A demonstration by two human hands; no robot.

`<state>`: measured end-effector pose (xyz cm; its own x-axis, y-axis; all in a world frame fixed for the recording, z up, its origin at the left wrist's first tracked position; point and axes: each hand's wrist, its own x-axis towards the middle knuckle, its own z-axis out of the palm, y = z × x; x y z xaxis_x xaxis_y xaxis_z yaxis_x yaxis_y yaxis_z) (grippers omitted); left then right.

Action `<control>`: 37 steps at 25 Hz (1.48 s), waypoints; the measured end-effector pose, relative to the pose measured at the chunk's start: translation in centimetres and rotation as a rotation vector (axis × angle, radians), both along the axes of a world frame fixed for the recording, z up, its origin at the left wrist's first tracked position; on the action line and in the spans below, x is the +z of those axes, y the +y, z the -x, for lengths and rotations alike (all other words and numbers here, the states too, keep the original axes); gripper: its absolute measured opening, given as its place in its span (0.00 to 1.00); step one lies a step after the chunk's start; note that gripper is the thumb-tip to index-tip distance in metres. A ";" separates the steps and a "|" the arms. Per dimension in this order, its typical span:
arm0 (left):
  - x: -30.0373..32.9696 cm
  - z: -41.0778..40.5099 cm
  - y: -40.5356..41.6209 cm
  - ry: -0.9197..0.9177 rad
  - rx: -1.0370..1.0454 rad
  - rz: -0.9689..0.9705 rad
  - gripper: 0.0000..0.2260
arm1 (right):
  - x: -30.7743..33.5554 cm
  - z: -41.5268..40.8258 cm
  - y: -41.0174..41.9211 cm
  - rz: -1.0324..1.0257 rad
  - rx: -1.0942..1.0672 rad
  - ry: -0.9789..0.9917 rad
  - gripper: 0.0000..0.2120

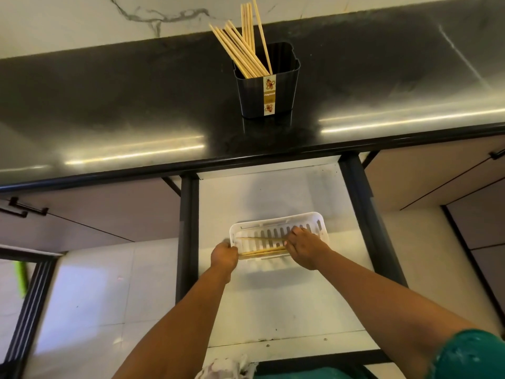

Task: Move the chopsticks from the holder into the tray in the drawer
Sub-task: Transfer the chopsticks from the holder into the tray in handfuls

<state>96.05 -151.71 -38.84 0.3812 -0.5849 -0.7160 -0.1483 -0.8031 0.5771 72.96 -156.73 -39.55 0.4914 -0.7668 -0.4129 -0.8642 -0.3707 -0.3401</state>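
A black ribbed holder (pixel 266 91) stands on the dark countertop with several wooden chopsticks (pixel 243 47) sticking up out of it. Below, the open white drawer (pixel 276 305) holds a white slotted tray (pixel 273 229). A few chopsticks (pixel 262 251) lie lengthwise along the tray's near side, and one more (pixel 259 238) lies across its middle. My left hand (pixel 224 255) grips the tray's left end. My right hand (pixel 304 246) rests inside the tray at its right end, fingers on the ends of the chopsticks there.
The black glossy countertop (pixel 136 105) overhangs the drawer, and black drawer rails (pixel 187 228) run down each side. Cabinet fronts with black handles (pixel 24 209) flank the drawer. A crumpled cloth (pixel 226 369) lies at the bottom edge. Pale floor tiles show lower left.
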 end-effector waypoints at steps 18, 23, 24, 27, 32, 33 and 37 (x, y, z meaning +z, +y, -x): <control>10.6 1.1 -7.0 -0.514 -0.372 0.560 0.25 | 11.4 -5.5 -7.0 0.503 -0.191 -0.365 0.10; 20.7 1.3 -16.1 -0.385 -0.271 0.860 0.19 | 22.4 -8.8 -15.6 0.701 -0.273 -0.606 0.07; 22.6 1.5 -17.9 -0.344 -0.231 0.906 0.17 | 24.2 -9.5 -17.7 0.693 -0.298 -0.637 0.08; 26.6 2.2 -21.9 -0.205 -0.116 0.962 0.12 | 27.7 -11.0 -22.9 0.422 -0.469 -0.686 0.15; 25.7 1.8 -25.4 -0.189 -0.092 0.914 0.16 | 29.4 -12.3 -30.2 -0.113 -0.913 -0.741 0.09; 25.0 1.6 -25.6 -0.189 -0.076 0.928 0.15 | 29.4 -12.4 -31.2 -0.245 -0.967 -0.782 0.07; 23.2 0.2 -25.9 -0.136 0.029 1.037 0.05 | 28.2 -12.7 -33.9 -0.470 -0.887 -0.571 0.16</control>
